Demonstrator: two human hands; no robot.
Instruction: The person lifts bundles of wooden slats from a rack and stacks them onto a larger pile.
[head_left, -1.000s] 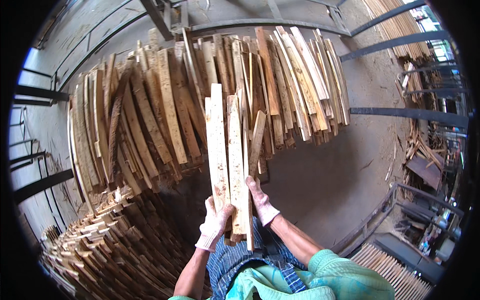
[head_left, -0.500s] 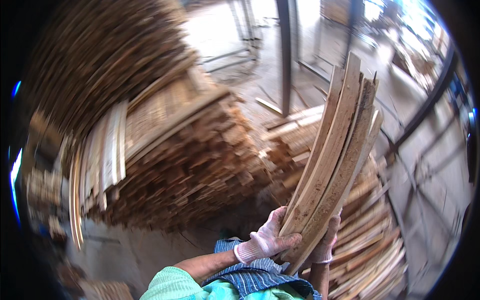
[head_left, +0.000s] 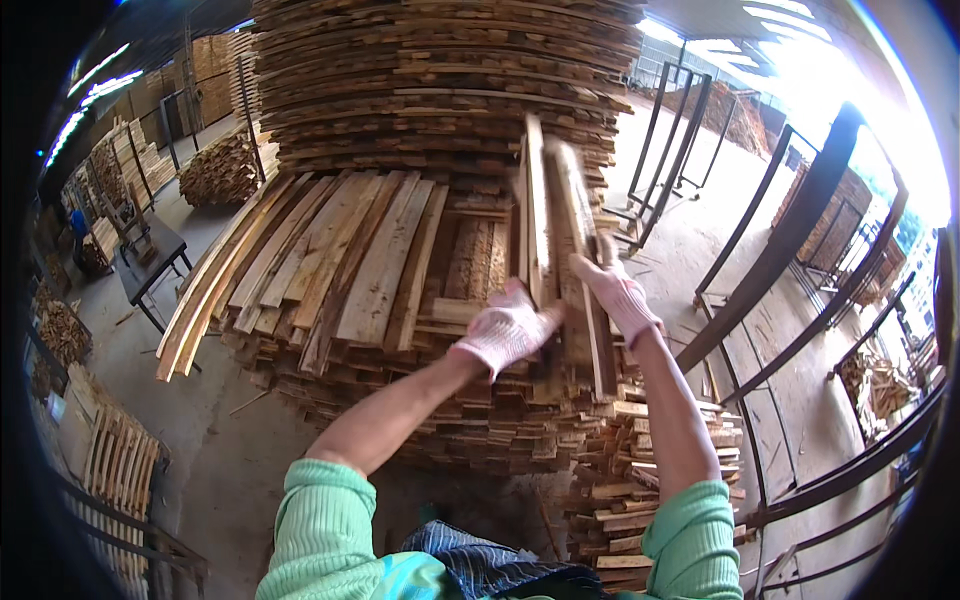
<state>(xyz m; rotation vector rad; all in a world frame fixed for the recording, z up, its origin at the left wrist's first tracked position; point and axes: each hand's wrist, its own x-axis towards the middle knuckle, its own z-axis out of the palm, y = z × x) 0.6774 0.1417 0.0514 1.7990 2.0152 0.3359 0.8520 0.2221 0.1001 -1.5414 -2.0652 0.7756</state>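
A bundle of long wooden boards, blurred by motion, stands partly on edge over the right end of a large board stack. My left hand, in a pale pinkish work glove, presses against the bundle's left side, its thumb across the near part. On the other side my right hand, gloved alike, grips the boards' right face. Fingers of both hands are partly hidden behind the wood. Left of the bundle, a row of boards lies side by side on the stack, with a gap showing crosswise pieces below.
Behind rises a tall wall of stacked boards. A lower pile of boards stands near my right side. Dark metal frames line the right, and a dark metal table stands at left.
My view has swung round to face the large stack. The bundle, held up at my right before, is now over the stack's right part, and my arms reach farther forward.
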